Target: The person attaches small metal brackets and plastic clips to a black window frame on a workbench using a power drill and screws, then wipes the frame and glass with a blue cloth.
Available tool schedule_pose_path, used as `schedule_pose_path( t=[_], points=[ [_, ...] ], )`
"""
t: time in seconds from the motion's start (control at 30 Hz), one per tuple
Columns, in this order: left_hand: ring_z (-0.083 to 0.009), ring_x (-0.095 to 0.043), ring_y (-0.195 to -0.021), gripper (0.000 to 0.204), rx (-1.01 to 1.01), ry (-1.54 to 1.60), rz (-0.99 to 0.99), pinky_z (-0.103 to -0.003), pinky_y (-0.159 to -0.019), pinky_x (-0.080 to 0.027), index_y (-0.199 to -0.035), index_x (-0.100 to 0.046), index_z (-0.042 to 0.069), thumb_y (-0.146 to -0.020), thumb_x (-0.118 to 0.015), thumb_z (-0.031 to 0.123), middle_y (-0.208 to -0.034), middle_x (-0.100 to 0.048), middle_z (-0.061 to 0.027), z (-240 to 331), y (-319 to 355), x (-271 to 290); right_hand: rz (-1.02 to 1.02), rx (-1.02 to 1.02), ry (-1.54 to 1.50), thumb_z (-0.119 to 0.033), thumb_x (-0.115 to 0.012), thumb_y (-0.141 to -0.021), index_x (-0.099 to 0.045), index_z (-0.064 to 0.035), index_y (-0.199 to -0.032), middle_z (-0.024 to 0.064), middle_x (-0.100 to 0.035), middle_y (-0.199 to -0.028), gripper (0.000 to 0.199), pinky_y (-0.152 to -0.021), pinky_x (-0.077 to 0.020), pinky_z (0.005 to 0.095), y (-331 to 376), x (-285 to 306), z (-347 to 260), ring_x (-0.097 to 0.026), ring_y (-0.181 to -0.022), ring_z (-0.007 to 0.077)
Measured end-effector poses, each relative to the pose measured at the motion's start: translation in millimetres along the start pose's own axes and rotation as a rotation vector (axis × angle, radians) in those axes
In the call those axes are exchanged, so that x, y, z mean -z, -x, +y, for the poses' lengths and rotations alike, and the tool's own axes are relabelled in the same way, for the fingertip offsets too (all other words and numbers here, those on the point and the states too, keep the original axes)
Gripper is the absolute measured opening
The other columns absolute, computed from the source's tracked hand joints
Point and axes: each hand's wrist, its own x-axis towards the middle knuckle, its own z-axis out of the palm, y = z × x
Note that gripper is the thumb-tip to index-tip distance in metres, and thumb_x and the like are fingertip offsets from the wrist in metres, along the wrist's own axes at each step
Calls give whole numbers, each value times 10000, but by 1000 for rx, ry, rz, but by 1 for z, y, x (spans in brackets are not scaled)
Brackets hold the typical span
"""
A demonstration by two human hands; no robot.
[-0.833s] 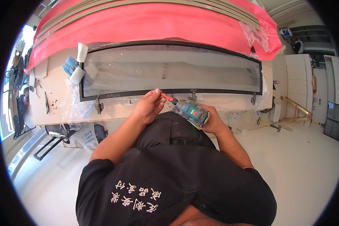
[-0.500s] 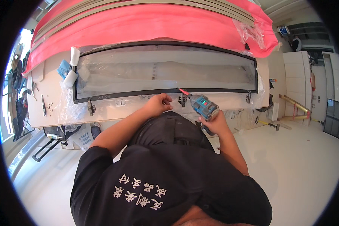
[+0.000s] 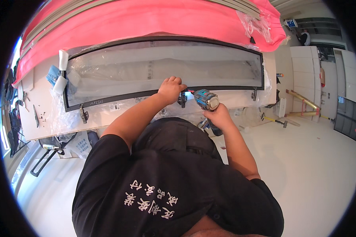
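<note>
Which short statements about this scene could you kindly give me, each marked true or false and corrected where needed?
1. The right hand holds a power driver. True.
2. The left hand rests on the pink sheet. False: it is by the middle hinge.
3. Three hinges line the near side of the black frame. True.
4. The person's shirt is plain white. False: it is black with white lettering.

Drill point(image 3: 204, 98) right of hinge point(image 3: 182, 100) — perhaps touching.
</note>
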Motion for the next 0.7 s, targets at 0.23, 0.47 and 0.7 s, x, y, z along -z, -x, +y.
schedule_pose_path(
  t=[0.23,0.47,0.7],
  points=[
    [-268,-570,-1184,375,42,36,43,-416,-999,-464,-1171,-772,234,-843,-643,107,-1162,-645,-35,-2,-3,-9,-58,0,172,-252,-778,-760,-723,-2,-1067,209,-753,-959,400,-834,-566,427,-8,9,-32,-735,-930,367],
    [-266,-577,-1169,369,52,67,46,-415,-992,-469,-1146,-783,237,-826,-654,106,-1139,-650,-29,-4,-5,-7,-73,24,344,-242,-731,-751,-718,-8,-1048,232,-741,-965,379,-828,-562,450,-12,16,-78,-706,-936,424],
    [-266,-575,-1176,403,45,101,66,-420,-996,-474,-1155,-780,252,-804,-670,88,-1157,-647,-27,-7,-2,-10,-102,-46,284,-237,-750,-745,-726,0,-1017,234,-744,-947,362,-828,-565,445,-14,17,-73,-724,-932,400]
  ],
)
